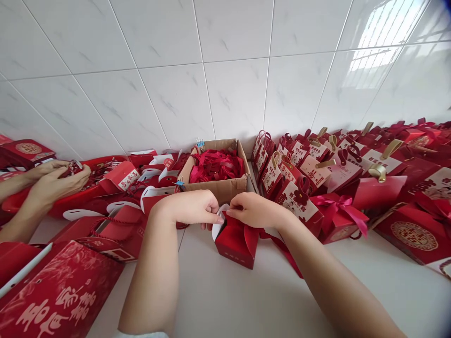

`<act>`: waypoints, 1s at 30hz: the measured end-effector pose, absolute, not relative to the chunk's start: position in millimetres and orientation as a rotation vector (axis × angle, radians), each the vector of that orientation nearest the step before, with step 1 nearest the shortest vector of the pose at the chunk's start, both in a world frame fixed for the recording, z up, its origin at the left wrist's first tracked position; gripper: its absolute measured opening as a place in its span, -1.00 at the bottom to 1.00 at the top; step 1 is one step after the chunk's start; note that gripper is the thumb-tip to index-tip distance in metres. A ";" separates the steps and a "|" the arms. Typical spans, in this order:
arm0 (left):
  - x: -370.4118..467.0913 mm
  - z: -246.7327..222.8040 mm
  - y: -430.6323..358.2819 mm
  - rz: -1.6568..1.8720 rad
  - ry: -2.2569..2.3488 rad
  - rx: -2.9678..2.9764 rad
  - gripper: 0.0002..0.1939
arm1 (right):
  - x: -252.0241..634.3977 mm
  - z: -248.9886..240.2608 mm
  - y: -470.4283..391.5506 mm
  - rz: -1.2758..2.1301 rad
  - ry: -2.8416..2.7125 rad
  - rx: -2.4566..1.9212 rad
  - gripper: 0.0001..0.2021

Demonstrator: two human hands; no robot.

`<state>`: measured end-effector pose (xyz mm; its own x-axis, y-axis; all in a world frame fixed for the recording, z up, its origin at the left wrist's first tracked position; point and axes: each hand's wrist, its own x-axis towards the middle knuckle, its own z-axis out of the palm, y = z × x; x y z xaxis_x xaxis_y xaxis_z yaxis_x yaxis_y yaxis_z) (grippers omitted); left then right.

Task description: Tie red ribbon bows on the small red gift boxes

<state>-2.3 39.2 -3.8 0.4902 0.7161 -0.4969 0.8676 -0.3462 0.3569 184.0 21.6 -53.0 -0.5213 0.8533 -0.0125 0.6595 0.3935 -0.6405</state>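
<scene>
Both my hands are at the top of a small red gift box (236, 244) on the white table. My left hand (200, 209) has its thumb and fingers pinched together at the box's upper left flap, whose inside is white. From the right, my right hand (250, 210) pinches the top edge of the box between thumb and fingers. A red ribbon (287, 253) trails from the box to the right, passing under my right forearm. Just behind my hands stands a cardboard box (225, 188) full of red ribbons (218, 165).
At the left, another person's hands (58, 180) hold a small item over a red tray (66, 204). Red boxes (116, 230) and a large red bag (59, 291) lie nearer. Many red gift bags (299, 202) crowd the right side, before a tiled wall (169, 103).
</scene>
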 end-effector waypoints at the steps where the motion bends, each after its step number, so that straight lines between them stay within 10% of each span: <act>1: -2.5 -4.3 39.6 -0.334 1.294 2.158 -0.64 | 182.8 -54.0 21.7 0.872 -2.350 -1.315 -0.78; 30: 6.5 3.7 33.5 -0.238 1.327 2.255 -0.91 | 182.9 -56.7 22.4 0.875 -2.335 -1.222 -0.78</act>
